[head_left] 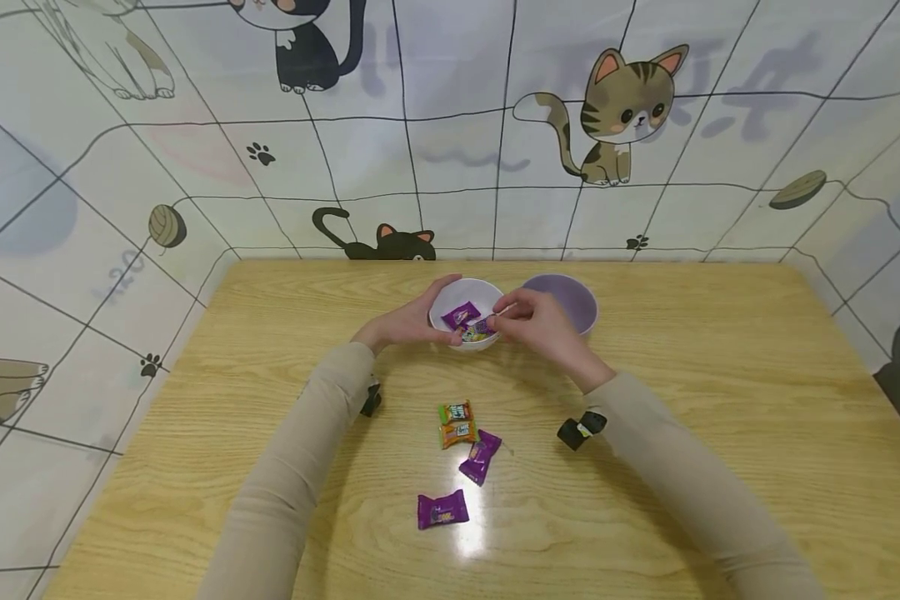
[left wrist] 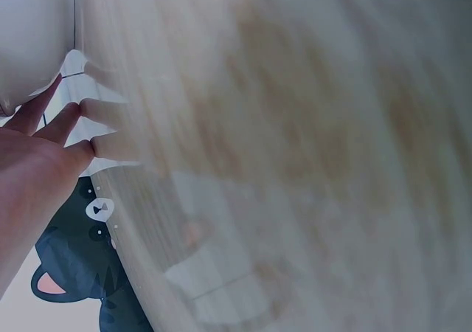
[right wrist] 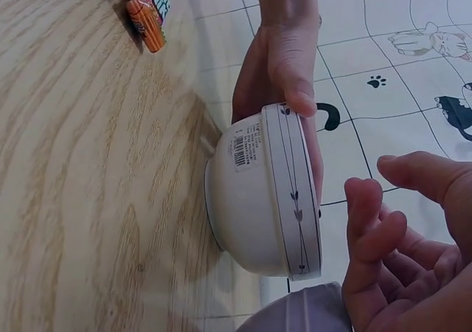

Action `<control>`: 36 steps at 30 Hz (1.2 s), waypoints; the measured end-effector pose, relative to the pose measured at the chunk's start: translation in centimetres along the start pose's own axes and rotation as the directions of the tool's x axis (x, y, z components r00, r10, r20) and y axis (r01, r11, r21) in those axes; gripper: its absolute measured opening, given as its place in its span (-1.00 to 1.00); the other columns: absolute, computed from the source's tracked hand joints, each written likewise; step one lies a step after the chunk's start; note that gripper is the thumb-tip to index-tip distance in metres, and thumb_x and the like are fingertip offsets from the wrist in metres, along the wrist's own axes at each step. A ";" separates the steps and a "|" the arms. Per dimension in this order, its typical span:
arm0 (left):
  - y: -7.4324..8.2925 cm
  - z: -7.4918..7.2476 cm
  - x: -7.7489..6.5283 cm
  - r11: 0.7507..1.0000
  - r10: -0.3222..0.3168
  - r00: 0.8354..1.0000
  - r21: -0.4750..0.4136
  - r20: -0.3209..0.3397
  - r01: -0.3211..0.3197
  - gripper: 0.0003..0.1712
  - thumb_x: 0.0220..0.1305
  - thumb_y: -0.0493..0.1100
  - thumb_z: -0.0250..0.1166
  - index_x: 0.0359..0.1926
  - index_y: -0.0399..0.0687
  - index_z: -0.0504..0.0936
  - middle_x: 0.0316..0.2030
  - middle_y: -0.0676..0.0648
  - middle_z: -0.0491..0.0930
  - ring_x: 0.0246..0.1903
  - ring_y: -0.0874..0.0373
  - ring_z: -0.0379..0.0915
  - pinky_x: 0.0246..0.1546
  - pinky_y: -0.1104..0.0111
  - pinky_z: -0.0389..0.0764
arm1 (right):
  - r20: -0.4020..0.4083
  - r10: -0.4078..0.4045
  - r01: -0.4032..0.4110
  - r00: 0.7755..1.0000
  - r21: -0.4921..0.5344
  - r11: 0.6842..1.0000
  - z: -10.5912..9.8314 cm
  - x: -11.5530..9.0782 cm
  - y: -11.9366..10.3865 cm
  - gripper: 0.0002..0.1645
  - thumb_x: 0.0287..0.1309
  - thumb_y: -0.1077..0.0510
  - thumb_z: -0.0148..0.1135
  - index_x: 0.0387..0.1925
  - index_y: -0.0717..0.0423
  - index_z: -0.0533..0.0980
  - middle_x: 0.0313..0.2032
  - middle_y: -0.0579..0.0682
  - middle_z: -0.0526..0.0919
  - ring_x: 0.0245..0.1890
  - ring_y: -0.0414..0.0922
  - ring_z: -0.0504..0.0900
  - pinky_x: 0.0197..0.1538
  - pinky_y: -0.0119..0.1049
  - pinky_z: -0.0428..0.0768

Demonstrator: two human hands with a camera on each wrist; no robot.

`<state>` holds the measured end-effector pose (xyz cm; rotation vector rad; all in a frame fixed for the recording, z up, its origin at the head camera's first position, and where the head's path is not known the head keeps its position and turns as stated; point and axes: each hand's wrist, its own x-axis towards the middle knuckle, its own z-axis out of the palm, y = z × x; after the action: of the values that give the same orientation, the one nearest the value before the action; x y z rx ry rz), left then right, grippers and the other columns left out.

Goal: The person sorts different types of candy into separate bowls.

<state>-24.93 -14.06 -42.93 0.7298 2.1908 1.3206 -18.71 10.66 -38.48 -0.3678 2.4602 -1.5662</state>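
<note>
Holds white bowl [right wrist: 247, 236] with wide-spread left hand [head_left: 411, 323], presumably against sliding; hovers at its right with right hand [head_left: 537, 323], narrowly parted, holding nothing visible

A cat-printed backdrop [head_left: 457, 179] rises behind and beside the wooden table [head_left: 727, 375].

Both forearms [head_left: 285, 483] are stretched toward the far side, the left hand [head_left: 408, 322] spread and the right hand [head_left: 543, 325] loosely curled.
</note>
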 end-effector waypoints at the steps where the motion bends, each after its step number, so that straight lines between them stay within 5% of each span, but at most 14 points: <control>1: 0.0 0.0 0.0 1.000 0.001 1.000 -0.002 0.002 -0.001 0.19 0.11 -0.23 0.44 0.52 0.08 -0.22 0.31 -0.17 0.13 0.25 -0.01 0.13 0.25 0.12 0.22 | 0.000 -0.006 0.006 1.000 0.009 1.000 0.0 -0.1 0.0 -0.62 0.21 0.12 0.31 -0.05 0.31 0.53 -0.22 0.15 0.68 -0.23 0.15 0.65 -0.20 -0.12 0.63; 10: 0.0 0.0 0.1 1.000 0.004 1.000 -0.009 -0.005 -0.004 0.18 0.11 -0.25 0.43 0.52 0.09 -0.21 0.31 -0.18 0.13 0.26 -0.02 0.13 0.27 0.10 0.19 | 0.017 -0.099 0.098 0.995 0.038 0.994 -0.2 -1.2 0.3 -0.74 0.17 0.33 0.28 -0.13 0.43 0.52 -0.26 0.20 0.65 -0.24 0.14 0.64 -0.22 -0.28 0.61; 16: 0.0 0.1 0.1 1.000 -0.013 1.000 -0.006 -0.014 0.013 0.18 0.10 -0.22 0.45 0.51 0.18 -0.19 0.31 -0.15 0.14 0.25 0.01 0.13 0.27 0.13 0.19 | 0.056 -0.123 0.122 0.991 0.022 0.992 -0.2 -2.5 0.6 -0.76 0.15 0.31 0.30 -0.14 0.37 0.54 -0.28 0.13 0.66 -0.31 -0.03 0.64 -0.24 -0.29 0.61; 36: 0.0 0.0 -0.1 0.999 -0.023 0.999 0.027 -0.022 0.024 0.18 0.11 -0.17 0.45 0.52 0.19 -0.20 0.32 -0.18 0.14 0.26 -0.02 0.13 0.29 0.10 0.14 | 0.146 -0.180 0.180 0.973 0.016 0.984 0.5 -4.8 2.0 -0.79 0.10 0.33 0.32 -0.20 0.34 0.56 -0.35 0.01 0.66 -0.37 -0.10 0.60 -0.30 -0.34 0.56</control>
<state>-24.81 -14.09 -42.91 0.7013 2.2317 1.2948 -14.22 12.56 -40.33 -0.6982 2.3688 -1.5474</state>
